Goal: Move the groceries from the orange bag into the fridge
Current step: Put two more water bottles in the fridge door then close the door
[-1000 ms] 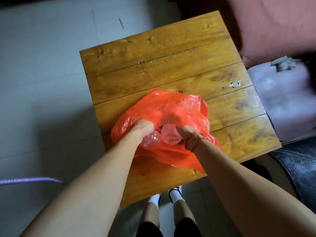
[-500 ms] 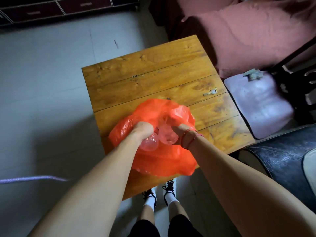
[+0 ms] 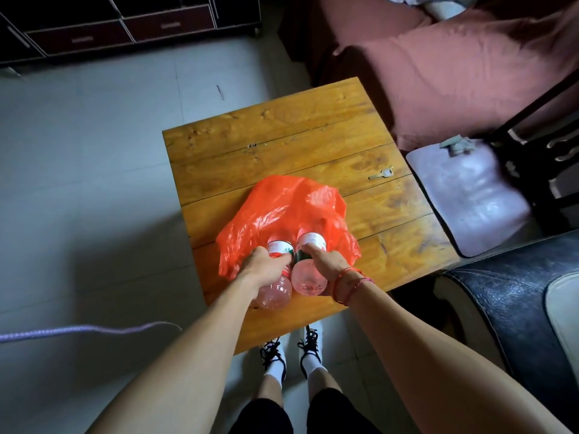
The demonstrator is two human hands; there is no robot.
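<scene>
Left hand (image 3: 261,266) fingers wrapped round left bottle (image 3: 275,281); right hand (image 3: 326,264) fingers wrapped round right bottle (image 3: 308,274). 2 bottles side by side, tops inside orange bag (image 3: 282,211) on bench (image 3: 282,133). Key (image 3: 380,174) beyond bag.

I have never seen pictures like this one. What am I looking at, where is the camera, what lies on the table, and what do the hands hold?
No machine is here. A person wears a wide-angle camera on the head, looking down at their own arms and shoes. The left hand grips one clear plastic bottle; the right hand, with red strings at the wrist, grips a second bottle. Both bottles lie half out of the orange bag, bases toward the camera. The bag rests on a wooden table, where a small key also lies, apart from the bag. Beside the table stand a sofa and a big water jug. No fridge is visible.
</scene>
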